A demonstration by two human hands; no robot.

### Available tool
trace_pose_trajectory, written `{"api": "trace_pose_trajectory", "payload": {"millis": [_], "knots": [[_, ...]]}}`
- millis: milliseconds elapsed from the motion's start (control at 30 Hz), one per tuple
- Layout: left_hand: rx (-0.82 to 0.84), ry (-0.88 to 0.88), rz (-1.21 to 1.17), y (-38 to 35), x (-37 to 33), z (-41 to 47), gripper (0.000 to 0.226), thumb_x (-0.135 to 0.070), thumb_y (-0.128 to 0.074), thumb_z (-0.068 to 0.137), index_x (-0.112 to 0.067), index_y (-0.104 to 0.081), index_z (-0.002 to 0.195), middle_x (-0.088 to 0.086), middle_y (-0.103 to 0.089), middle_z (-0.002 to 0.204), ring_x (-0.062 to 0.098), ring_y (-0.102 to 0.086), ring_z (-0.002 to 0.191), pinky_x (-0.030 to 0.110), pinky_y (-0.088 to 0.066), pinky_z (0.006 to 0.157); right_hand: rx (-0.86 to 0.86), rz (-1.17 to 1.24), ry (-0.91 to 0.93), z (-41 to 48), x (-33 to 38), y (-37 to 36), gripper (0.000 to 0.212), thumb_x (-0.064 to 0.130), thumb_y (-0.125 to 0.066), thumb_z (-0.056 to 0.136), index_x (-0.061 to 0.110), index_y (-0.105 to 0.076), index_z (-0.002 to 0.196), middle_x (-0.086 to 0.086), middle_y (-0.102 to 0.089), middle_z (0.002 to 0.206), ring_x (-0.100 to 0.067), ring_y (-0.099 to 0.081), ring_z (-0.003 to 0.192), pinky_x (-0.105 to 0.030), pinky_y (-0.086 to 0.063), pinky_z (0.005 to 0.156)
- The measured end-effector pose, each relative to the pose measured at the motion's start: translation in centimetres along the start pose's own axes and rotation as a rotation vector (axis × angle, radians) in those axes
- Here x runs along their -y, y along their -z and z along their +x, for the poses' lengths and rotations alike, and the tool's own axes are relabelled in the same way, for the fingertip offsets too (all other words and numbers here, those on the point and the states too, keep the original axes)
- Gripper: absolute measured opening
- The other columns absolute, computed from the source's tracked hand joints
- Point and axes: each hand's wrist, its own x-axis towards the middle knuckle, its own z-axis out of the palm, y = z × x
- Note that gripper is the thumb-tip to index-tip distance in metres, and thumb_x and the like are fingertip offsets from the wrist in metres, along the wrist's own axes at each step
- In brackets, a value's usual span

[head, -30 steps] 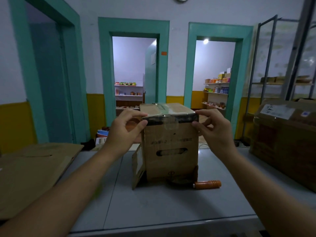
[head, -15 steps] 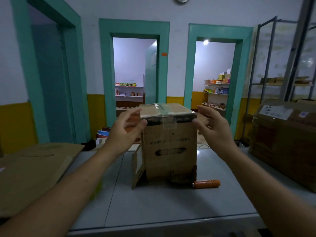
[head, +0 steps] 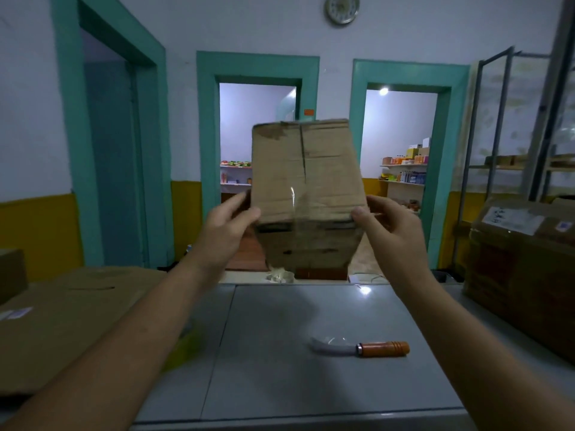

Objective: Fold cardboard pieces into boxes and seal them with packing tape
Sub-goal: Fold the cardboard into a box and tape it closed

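Above the table | box is held clear, long axis upright, seamed face turned toward the camera | left hand and right hand are clamped on its sides.

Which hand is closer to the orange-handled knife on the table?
Right. The right hand grips the right edge of the box, up in the air above the knife; the left hand grips the opposite edge, farther off to the left.

box up off the surface, held between left hand and right hand, one on each side edge. knife lies on surface near-right of centre. flat cardboard on left side, big carton at right edge.
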Motion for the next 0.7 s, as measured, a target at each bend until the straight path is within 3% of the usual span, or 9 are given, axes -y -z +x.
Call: {"api": "trace_pose_trajectory", "payload": {"millis": [67,100,233,300,400,533,667,700], "knots": [[-0.045,-0.013,0.078,1.1,2.0,-0.4,0.049,-0.007,-0.069,0.098,-0.023,-0.055,0.143,-0.014,-0.067,0.131,-0.007,-0.061,0.122,0.012,-0.049,0.096,0.061,-0.021,-0.012,-1.1,-1.3,-0.7,0.048,0.036,-0.073,0.090,0.022,-0.062,0.134,0.011,-0.069,0.122,-0.010,-0.067,0.110,-0.029,-0.059,0.085],[-0.068,-0.006,0.139,1.3,3.3,-0.7,0.059,0.000,-0.071,0.095,-0.024,-0.051,0.145,-0.016,-0.064,0.133,-0.009,-0.060,0.122,0.010,-0.049,0.093,0.088,-0.042,-0.036,-1.9,-2.2,-1.3,0.051,0.029,-0.075,0.089,0.023,-0.060,0.137,0.010,-0.067,0.125,-0.010,-0.067,0.112,-0.029,-0.059,0.087],[-0.048,0.019,0.289,1.2,9.5,-2.4,0.080,0.009,-0.079,0.083,-0.025,-0.046,0.148,-0.010,-0.065,0.131,-0.004,-0.066,0.108,0.018,-0.055,0.084,0.182,-0.059,-0.213,-5.9,-7.6,-4.3,0.055,0.004,-0.074,0.087,0.020,-0.057,0.137,-0.001,-0.059,0.130,-0.014,-0.067,0.111,-0.036,-0.061,0.094],[-0.029,0.053,0.362,0.7,12.2,-3.3,0.083,0.003,-0.080,0.082,-0.023,-0.044,0.152,-0.001,-0.063,0.134,0.006,-0.063,0.116,0.023,-0.055,0.088,0.223,-0.076,-0.312,-7.4,-9.9,-5.4,0.054,0.005,-0.072,0.086,0.025,-0.055,0.133,-0.003,-0.054,0.131,-0.020,-0.065,0.114,-0.037,-0.059,0.097],[-0.004,0.139,0.396,0.1,15.3,-4.8,0.085,0.006,-0.073,0.086,-0.023,-0.039,0.157,0.005,-0.055,0.144,0.020,-0.057,0.128,0.023,-0.051,0.096,0.292,-0.163,-0.396,-9.1,-11.4,-6.1,0.056,0.011,-0.073,0.091,0.028,-0.049,0.138,0.001,-0.046,0.135,-0.017,-0.058,0.120,-0.021,-0.052,0.093],[-0.014,0.210,0.399,-0.2,17.1,-5.6,0.073,-0.001,-0.071,0.094,-0.022,-0.040,0.157,0.005,-0.050,0.146,0.011,-0.051,0.128,0.026,-0.043,0.109,0.311,-0.284,-0.409,-9.7,-11.5,-6.7,0.060,0.022,-0.069,0.097,0.025,-0.041,0.150,0.001,-0.039,0.141,-0.014,-0.052,0.121,-0.031,-0.051,0.105],[0.009,0.223,0.461,-0.6,17.7,-5.5,0.070,-0.016,-0.070,0.100,-0.019,-0.033,0.160,0.001,-0.040,0.149,0.005,-0.044,0.126,0.006,-0.036,0.102,0.332,-0.368,-0.414,-10.2,-10.9,-7.2,0.059,0.029,-0.063,0.101,0.026,-0.036,0.153,-0.002,-0.039,0.145,-0.011,-0.049,0.118,-0.036,-0.047,0.109],[0.017,0.225,0.484,-0.7,17.7,-5.6,0.071,-0.020,-0.068,0.101,-0.019,-0.031,0.161,0.000,-0.038,0.150,0.005,-0.042,0.127,0.009,-0.035,0.104,0.329,-0.391,-0.402,-10.3,-10.7,-7.3,0.058,0.030,-0.062,0.101,0.026,-0.035,0.153,-0.002,-0.041,0.145,-0.013,-0.050,0.121,-0.035,-0.046,0.109]]}}
